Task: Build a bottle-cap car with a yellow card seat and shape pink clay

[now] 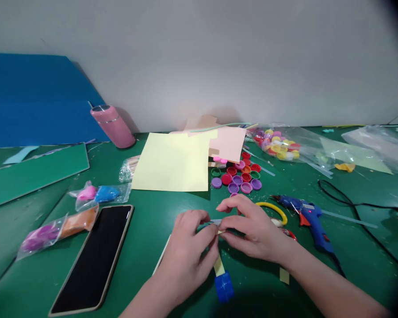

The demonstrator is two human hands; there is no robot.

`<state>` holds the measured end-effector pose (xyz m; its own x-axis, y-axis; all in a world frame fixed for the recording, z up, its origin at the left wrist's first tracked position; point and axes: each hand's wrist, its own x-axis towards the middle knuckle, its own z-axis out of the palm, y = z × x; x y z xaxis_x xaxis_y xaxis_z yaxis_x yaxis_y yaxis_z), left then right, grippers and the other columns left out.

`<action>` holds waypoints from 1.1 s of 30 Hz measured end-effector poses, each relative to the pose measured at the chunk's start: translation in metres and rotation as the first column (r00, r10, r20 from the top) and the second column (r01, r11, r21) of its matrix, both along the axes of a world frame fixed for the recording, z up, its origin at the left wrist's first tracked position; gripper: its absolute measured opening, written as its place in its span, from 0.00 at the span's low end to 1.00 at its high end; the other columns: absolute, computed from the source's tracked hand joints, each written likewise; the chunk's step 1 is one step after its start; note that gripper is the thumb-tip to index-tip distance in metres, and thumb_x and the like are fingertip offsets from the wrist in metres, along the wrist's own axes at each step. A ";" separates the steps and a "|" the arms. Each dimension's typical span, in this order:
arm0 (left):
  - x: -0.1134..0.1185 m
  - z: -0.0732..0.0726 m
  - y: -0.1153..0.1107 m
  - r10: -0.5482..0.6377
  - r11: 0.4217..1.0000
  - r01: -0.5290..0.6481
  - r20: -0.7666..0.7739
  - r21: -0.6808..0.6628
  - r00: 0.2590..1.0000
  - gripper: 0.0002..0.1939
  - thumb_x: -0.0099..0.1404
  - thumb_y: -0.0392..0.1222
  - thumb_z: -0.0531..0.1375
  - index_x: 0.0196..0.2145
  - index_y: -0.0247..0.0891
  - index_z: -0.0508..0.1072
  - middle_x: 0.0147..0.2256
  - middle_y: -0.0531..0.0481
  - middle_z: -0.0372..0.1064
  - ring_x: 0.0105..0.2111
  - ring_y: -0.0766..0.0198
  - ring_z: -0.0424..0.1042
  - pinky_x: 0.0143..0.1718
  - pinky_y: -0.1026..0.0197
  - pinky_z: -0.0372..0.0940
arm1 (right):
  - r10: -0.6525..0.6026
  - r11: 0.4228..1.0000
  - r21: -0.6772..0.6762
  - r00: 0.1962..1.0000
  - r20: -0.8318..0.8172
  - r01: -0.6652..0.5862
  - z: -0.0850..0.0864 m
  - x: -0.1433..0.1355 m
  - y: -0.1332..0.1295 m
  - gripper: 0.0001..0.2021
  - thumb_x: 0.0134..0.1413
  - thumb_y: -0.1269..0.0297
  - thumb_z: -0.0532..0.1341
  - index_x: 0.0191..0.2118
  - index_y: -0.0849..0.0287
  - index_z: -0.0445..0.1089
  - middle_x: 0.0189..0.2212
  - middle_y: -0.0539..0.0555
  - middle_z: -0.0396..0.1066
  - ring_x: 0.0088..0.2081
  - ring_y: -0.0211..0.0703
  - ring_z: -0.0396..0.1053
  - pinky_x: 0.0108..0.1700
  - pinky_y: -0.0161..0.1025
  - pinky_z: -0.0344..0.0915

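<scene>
Close together at the table's middle, my left hand (196, 249) and my right hand (252, 227) both have their fingertips pinched at a narrow pale yellow paper strip (219, 266). Its upper end is mostly hidden by the fingers. The strip runs down to a small blue plastic piece (224, 287) below my left hand. A thin white stick-like edge (162, 255) shows beside my left wrist. Partly behind my right hand lie scissors with a yellow handle loop (280, 212). A small yellow paper scrap (284, 275) rests under my right forearm.
A blue glue gun (313, 218) with a black cord lies to the right. Several bottle caps (237, 180) and a yellow sheet (174, 163) are ahead. Leftward are a phone (94, 260), bagged clay (106, 193), a pink tumbler (114, 126) and a blue board (36, 99).
</scene>
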<state>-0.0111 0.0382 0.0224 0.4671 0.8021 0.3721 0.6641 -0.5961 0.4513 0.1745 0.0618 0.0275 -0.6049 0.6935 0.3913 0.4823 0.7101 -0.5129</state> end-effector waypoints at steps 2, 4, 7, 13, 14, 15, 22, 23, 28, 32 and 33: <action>0.000 0.001 0.000 -0.012 0.999 0.014 -0.042 0.050 0.999 0.07 0.58 0.32 0.53 0.33 0.38 0.70 0.36 0.45 0.62 0.36 0.59 0.62 0.35 0.57 0.60 | 0.009 0.999 0.036 1.000 0.008 -0.010 0.000 0.000 0.001 0.05 0.51 0.68 0.56 0.33 0.56 0.68 0.42 0.56 0.63 0.42 0.45 0.61 0.42 0.43 0.61; 0.000 0.001 0.000 -0.016 0.995 0.025 -0.088 0.100 0.996 0.07 0.58 0.32 0.53 0.33 0.37 0.69 0.36 0.44 0.62 0.35 0.59 0.62 0.34 0.56 0.60 | 0.014 0.998 0.055 1.000 0.009 -0.014 -0.001 0.000 0.001 0.05 0.52 0.69 0.56 0.34 0.57 0.68 0.42 0.56 0.63 0.42 0.45 0.61 0.42 0.44 0.61; 0.001 0.000 -0.001 -0.005 0.985 0.028 -0.136 0.168 0.991 0.07 0.58 0.31 0.53 0.34 0.35 0.69 0.35 0.43 0.63 0.34 0.58 0.62 0.34 0.54 0.59 | 0.014 0.998 0.061 1.000 0.000 -0.014 -0.005 0.000 0.001 0.04 0.51 0.69 0.56 0.34 0.57 0.67 0.42 0.56 0.64 0.42 0.44 0.61 0.42 0.43 0.62; 0.005 -0.005 -0.005 0.065 0.956 0.000 -0.210 0.294 0.976 0.07 0.57 0.31 0.54 0.33 0.33 0.70 0.35 0.41 0.66 0.34 0.56 0.63 0.35 0.51 0.59 | -0.020 0.999 0.040 0.996 -0.083 0.023 -0.013 -0.003 -0.001 0.05 0.49 0.71 0.57 0.33 0.57 0.66 0.40 0.55 0.64 0.40 0.43 0.63 0.43 0.43 0.61; 0.006 -0.005 -0.005 0.077 0.951 -0.006 -0.217 0.310 0.973 0.07 0.57 0.31 0.54 0.33 0.33 0.70 0.35 0.41 0.66 0.34 0.56 0.64 0.36 0.51 0.59 | -0.037 0.999 0.018 0.992 -0.117 0.040 -0.014 -0.004 -0.002 0.06 0.47 0.72 0.57 0.34 0.56 0.65 0.40 0.54 0.64 0.40 0.43 0.63 0.43 0.42 0.61; 0.006 -0.005 -0.006 0.086 0.947 -0.011 -0.221 0.320 0.972 0.06 0.57 0.31 0.55 0.33 0.33 0.70 0.35 0.41 0.67 0.34 0.56 0.64 0.36 0.51 0.59 | -0.061 0.998 -0.010 0.986 -0.157 0.060 -0.016 -0.006 -0.003 0.08 0.46 0.73 0.58 0.35 0.56 0.64 0.40 0.55 0.63 0.41 0.43 0.63 0.43 0.42 0.61; 0.006 -0.008 -0.008 0.125 0.928 -0.039 -0.210 0.371 0.970 0.07 0.57 0.32 0.56 0.34 0.35 0.71 0.36 0.41 0.69 0.34 0.56 0.66 0.37 0.51 0.60 | -0.331 0.909 -0.358 0.892 -0.308 0.213 -0.028 -0.019 -0.011 0.18 0.44 0.73 0.58 0.44 0.56 0.59 0.36 0.52 0.62 0.33 0.40 0.63 0.36 0.38 0.63; 0.007 -0.010 -0.008 0.133 0.921 -0.047 -0.200 0.386 0.971 0.07 0.58 0.32 0.56 0.34 0.35 0.71 0.36 0.42 0.69 0.34 0.56 0.66 0.37 0.51 0.60 | -0.362 0.886 -0.408 0.878 -0.313 0.220 -0.029 -0.021 -0.012 0.17 0.45 0.73 0.58 0.44 0.56 0.59 0.35 0.52 0.62 0.33 0.39 0.63 0.35 0.37 0.63; 0.009 -0.012 -0.007 0.144 0.905 -0.065 -0.161 0.420 0.976 0.06 0.57 0.33 0.57 0.34 0.34 0.71 0.36 0.41 0.70 0.34 0.55 0.67 0.37 0.50 0.60 | -0.451 0.751 -0.632 0.848 -0.278 0.192 -0.026 -0.021 -0.017 0.10 0.51 0.69 0.56 0.41 0.56 0.60 0.34 0.51 0.63 0.30 0.37 0.62 0.32 0.34 0.61; 0.009 -0.011 -0.008 0.153 0.898 -0.085 -0.125 0.431 0.980 0.05 0.57 0.32 0.57 0.32 0.33 0.71 0.35 0.40 0.71 0.33 0.54 0.68 0.35 0.50 0.61 | -0.512 0.603 -0.783 0.827 -0.231 0.155 -0.015 -0.015 -0.029 0.06 0.53 0.66 0.55 0.38 0.56 0.62 0.28 0.49 0.62 0.29 0.36 0.60 0.32 0.34 0.60; 0.009 -0.011 -0.008 0.151 0.897 -0.085 -0.121 0.433 0.981 0.05 0.57 0.32 0.57 0.32 0.33 0.71 0.35 0.39 0.71 0.33 0.54 0.68 0.35 0.50 0.61 | -0.525 0.568 -0.812 0.819 -0.233 0.133 -0.012 -0.015 -0.033 0.05 0.53 0.65 0.55 0.37 0.57 0.63 0.27 0.48 0.62 0.29 0.36 0.60 0.31 0.33 0.59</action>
